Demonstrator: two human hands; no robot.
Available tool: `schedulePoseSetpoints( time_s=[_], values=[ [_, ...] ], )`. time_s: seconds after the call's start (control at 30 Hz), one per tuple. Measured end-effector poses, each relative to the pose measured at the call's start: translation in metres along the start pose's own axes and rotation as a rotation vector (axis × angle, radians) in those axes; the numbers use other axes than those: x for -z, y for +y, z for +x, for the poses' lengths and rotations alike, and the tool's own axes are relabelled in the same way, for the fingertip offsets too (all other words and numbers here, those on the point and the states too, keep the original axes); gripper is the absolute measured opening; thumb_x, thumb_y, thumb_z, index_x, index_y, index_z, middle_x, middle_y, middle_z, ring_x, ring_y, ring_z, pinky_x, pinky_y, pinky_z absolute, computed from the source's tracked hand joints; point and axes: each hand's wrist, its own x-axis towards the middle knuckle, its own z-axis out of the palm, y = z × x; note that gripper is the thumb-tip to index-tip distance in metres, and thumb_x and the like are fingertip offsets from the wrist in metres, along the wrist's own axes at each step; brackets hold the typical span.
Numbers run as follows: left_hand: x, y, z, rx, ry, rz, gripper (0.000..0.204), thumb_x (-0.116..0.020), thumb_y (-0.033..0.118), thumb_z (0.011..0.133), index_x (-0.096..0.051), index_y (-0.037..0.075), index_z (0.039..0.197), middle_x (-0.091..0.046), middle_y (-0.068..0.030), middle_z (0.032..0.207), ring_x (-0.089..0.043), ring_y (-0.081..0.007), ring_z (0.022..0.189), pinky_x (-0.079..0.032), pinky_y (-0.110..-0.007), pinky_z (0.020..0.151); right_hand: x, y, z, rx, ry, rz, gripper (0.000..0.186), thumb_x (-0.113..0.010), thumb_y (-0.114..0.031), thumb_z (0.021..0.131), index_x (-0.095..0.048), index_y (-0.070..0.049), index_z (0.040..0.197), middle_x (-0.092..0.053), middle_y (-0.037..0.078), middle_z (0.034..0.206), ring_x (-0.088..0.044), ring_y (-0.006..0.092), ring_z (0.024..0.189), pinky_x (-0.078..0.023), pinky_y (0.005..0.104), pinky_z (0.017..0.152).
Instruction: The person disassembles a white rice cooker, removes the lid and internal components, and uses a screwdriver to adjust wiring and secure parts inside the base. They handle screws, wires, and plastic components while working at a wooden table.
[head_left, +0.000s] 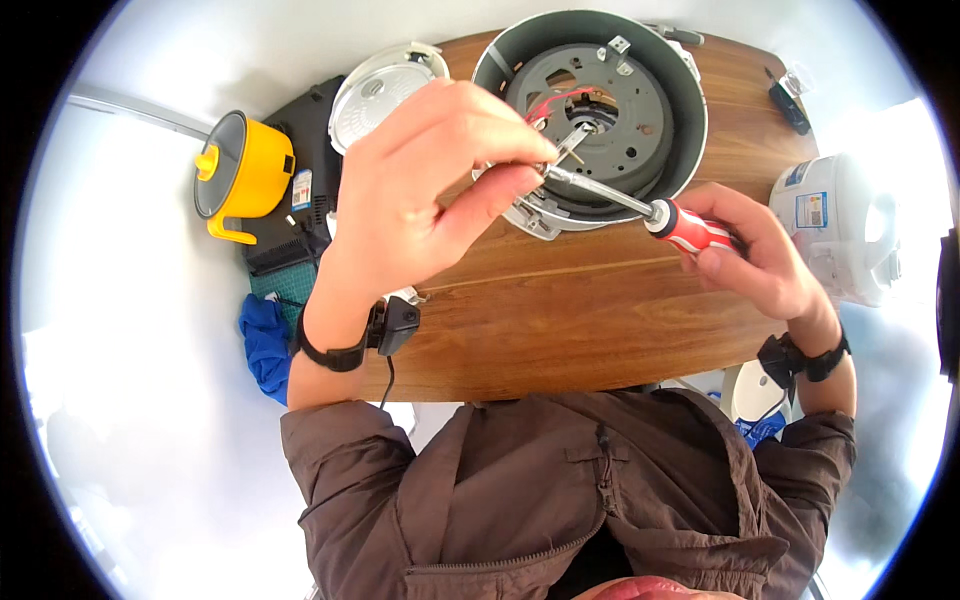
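Note:
My right hand is closed around the red-and-white handle of a screwdriver, its metal shaft pointing left and slightly up. At the shaft's tip, the thumb and index finger of my left hand pinch together. A small metal bracket sticks out beside these fingertips; whether they grip it or the screwdriver's tip cannot be made out. Below both lies the open round housing of an appliance, grey inside, with a perforated metal base. Red wires run from its middle toward my left fingers.
A white round lid lies behind my left hand. Farther left, a yellow pot stands on a black device, near a blue cloth. A white rice cooker stands at the right edge of the wooden table.

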Motion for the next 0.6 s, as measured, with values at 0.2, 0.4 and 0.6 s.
schedulePoseSetpoints(
  time_s=[0.2,0.4,0.6],
  values=[
    [0.000,-0.042,0.029,0.181,-0.153,-0.188,0.065,-0.070,0.040,0.097,-0.051,0.006,0.150,-0.062,-0.0111,0.140,-0.055,-0.0227,0.131,-0.045,-0.040,0.107,-0.012,0.029,0.003,0.173,0.038,0.297,0.044,-0.061,-0.035,0.100,-0.057,0.000,0.127,-0.061,0.002,0.090,-0.056,0.0074,0.071,-0.045,0.0225,0.063],
    [-0.038,-0.142,0.054,0.400,-0.229,-0.283,0.059,-0.065,0.038,0.102,-0.052,0.008,0.151,-0.060,-0.0099,0.143,-0.056,-0.0209,0.131,-0.044,-0.036,0.110,-0.022,0.042,0.014,0.292,0.218,0.468,0.039,-0.058,-0.034,0.102,-0.057,-0.002,0.125,-0.061,0.004,0.089,-0.055,0.0091,0.067,-0.043,0.0231,0.062],
    [-0.054,-0.136,0.041,0.740,-0.060,-0.594,0.044,-0.045,0.001,0.103,-0.056,0.002,0.146,-0.066,-0.0091,0.135,-0.063,-0.0173,0.121,-0.047,-0.032,0.106,-0.024,0.052,0.012,0.316,0.303,0.498,0.036,-0.055,-0.031,0.104,-0.057,-0.003,0.125,-0.061,0.005,0.092,-0.056,0.0103,0.071,-0.044,0.0243,0.065]
  ],
)
